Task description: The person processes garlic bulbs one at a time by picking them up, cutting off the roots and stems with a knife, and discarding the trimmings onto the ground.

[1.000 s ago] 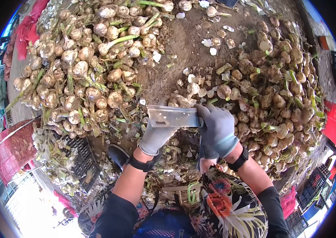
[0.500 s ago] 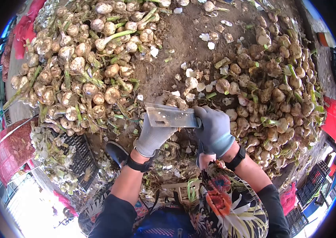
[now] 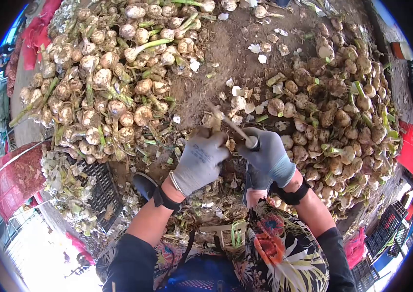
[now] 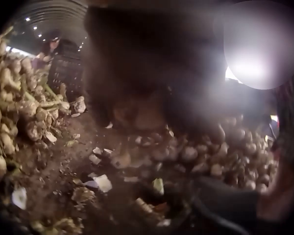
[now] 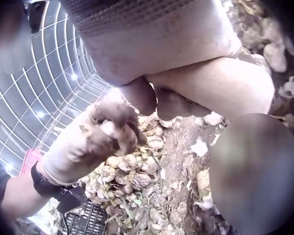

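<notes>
My gloved left hand [image 3: 200, 158] has its curled, soil-stained fingers around a garlic bulb [image 5: 108, 128], which is mostly covered by the glove. In the right wrist view that same left hand [image 5: 90, 142] appears below the right glove. My right hand [image 3: 267, 155], in a grey glove, grips a cleaver [image 3: 238, 130] by its round handle. The blade is turned nearly edge-on and blurs toward the far left, close over the left fingertips. A dark blurred shape blocks much of the left wrist view.
A large heap of garlic with stalks [image 3: 104, 78] lies left, and another garlic heap [image 3: 343, 117] lies right. White peel scraps [image 3: 262, 58] dot the soil between them. A black crate [image 3: 100, 192] with trimmings stands at lower left. My shoe [image 3: 144, 189] is below the left heap.
The cleaver has turned from broad side up over the left hand to nearly edge-on, its blade pointing away. My left hand has rolled, bringing its back into sight.
</notes>
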Available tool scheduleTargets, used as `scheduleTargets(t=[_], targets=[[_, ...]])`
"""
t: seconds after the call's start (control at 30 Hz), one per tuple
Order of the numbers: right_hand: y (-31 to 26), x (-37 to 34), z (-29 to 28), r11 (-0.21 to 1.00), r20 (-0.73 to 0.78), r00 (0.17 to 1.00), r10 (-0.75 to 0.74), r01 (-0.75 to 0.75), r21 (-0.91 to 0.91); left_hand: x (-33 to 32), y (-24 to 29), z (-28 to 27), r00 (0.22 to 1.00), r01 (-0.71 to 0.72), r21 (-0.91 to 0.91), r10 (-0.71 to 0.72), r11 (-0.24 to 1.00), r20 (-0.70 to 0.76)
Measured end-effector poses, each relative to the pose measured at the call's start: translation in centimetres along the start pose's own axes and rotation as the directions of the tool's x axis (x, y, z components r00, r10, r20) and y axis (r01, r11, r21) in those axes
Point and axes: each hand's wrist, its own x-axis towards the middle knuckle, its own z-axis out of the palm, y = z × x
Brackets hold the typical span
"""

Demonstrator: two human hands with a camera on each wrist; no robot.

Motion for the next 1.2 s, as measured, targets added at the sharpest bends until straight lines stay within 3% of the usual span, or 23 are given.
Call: scheduleTargets(t=[0.07,0.1,0.13,0.2,0.23,0.27,0.3,0.33,0.37,0.4,0.47,0.5,0.53,0.6,0.67,0.73,0.8,0.83,0.9,1.0,1.03,1.17,1.2], targets=[[-0.2,0.3,-0.1,0.979,0.102,0.994,0.04,-0.018,-0.204,0.0,0.5,-0.8,0.968,-0.213,0.214,0.176,0.953,0.181],[2.0,0.9,-0.4,0.92,0.156,0.981,0.119,-0.049,-0.39,0.1,0.8,-1.5,0.963,-0.224,0.186,0.187,0.957,0.195],[4.0,0.4,-0.5,0.877,0.074,0.989,0.132,-0.081,-0.473,0.6,1.4,-2.1,0.965,-0.22,0.197,0.184,0.955,0.186],[6.9,-1.1,0.7,0.97,0.057,0.979,0.196,-0.185,-0.154,1.8,4.3,-2.9,0.993,-0.098,0.051,0.101,0.994,-0.059],[8.0,-1.7,1.7,0.972,0.071,0.978,0.195,-0.183,-0.149,3.4,7.2,-2.3,0.973,-0.199,-0.178,0.174,0.964,-0.149],[8.8,-1.8,2.3,0.961,0.153,0.964,0.217,-0.239,0.141,5.7,10.5,-1.3,0.938,-0.313,-0.379,0.223,0.871,-0.264],[9.5,-1.7,2.4,0.861,0.236,0.946,0.222,-0.303,0.409,7.0,13.4,-1.1,0.933,-0.333,-0.385,0.24,0.861,-0.269],[8.4,-1.3,1.9,0.923,0.179,0.93,0.32,-0.348,0.162,7.7,15.2,-0.9,0.927,-0.354,-0.397,0.26,0.847,-0.271],[8.2,-0.5,3.7,0.725,-0.045,0.801,0.596,-0.514,0.458,8.1,14.6,-0.5,0.926,-0.356,-0.402,0.261,0.844,-0.273],[8.2,0.2,5.1,0.452,-0.156,0.528,0.835,-0.496,0.742,8.5,13.1,0.4,0.934,-0.282,-0.454,0.134,0.845,-0.331],[5.2,-2.4,-0.2,0.172,-0.017,0.794,0.607,-0.111,0.979,8.9,8.8,1.2,0.925,-0.103,-0.524,-0.113,0.846,-0.364],[8.1,-1.7,-0.8,0.846,-0.148,0.92,0.363,-0.258,0.466,8.8,5.8,2.6,0.876,-0.015,-0.483,-0.221,0.876,-0.429],[7.0,-1.6,-1.6,0.751,-0.063,0.905,0.42,-0.308,0.584,8.0,3.0,3.9,0.846,0.1,-0.5,-0.338,0.86,-0.412],[6.6,-1.4,-1.2,0.807,-0.188,0.916,0.355,-0.199,0.555,6.7,-0.2,5.1,0.76,0.285,-0.745,-0.616,0.602,-0.207],[6.6,-1.1,-1.2,0.798,-0.193,0.913,0.36,-0.195,0.57,6.6,-1.3,5.5,0.514,0.471,-0.88,-0.831,0.065,0.214],[6.4,-0.9,-1.1,0.791,-0.199,0.91,0.364,-0.19,0.581,7.6,-2.9,8.0,0.519,0.499,-0.867,-0.803,0.005,0.294],[6.3,-0.9,-1.4,0.744,-0.193,0.892,0.408,-0.202,0.637,11.0,-3.6,11.2,0.65,0.586,-0.598,-0.758,0.547,-0.056],[6.4,-1.1,-1.5,0.746,-0.195,0.89,0.412,-0.206,0.633,12.4,-2.4,11.2,0.656,0.652,-0.438,-0.75,0.618,-0.081],[6.4,-1.3,-2.0,0.798,-0.252,0.891,0.379,-0.176,0.576,14.2,-1.8,11.5,0.703,0.708,-0.066,-0.711,0.703,-0.03],[5.2,-1.5,-3.2,0.855,-0.363,0.875,0.32,-0.102,0.508,12.5,-1.4,10.2,0.797,0.577,-0.212,-0.601,0.789,-0.069],[5.0,-1.4,-3.9,0.853,-0.365,0.876,0.314,-0.092,0.514,11.0,-2.0,10.6,0.834,0.444,-0.213,-0.488,0.87,-0.256],[2.5,0.1,-5.5,0.845,-0.406,0.87,0.279,-0.021,0.534,5.8,-1.1,5.7,0.891,0.399,-0.108,-0.413,0.911,-0.191],[2.4,0.7,-5.3,0.845,-0.405,0.873,0.273,-0.016,0.535,5.1,-0.5,4.5,0.935,0.308,-0.083,-0.318,0.948,-0.155]])
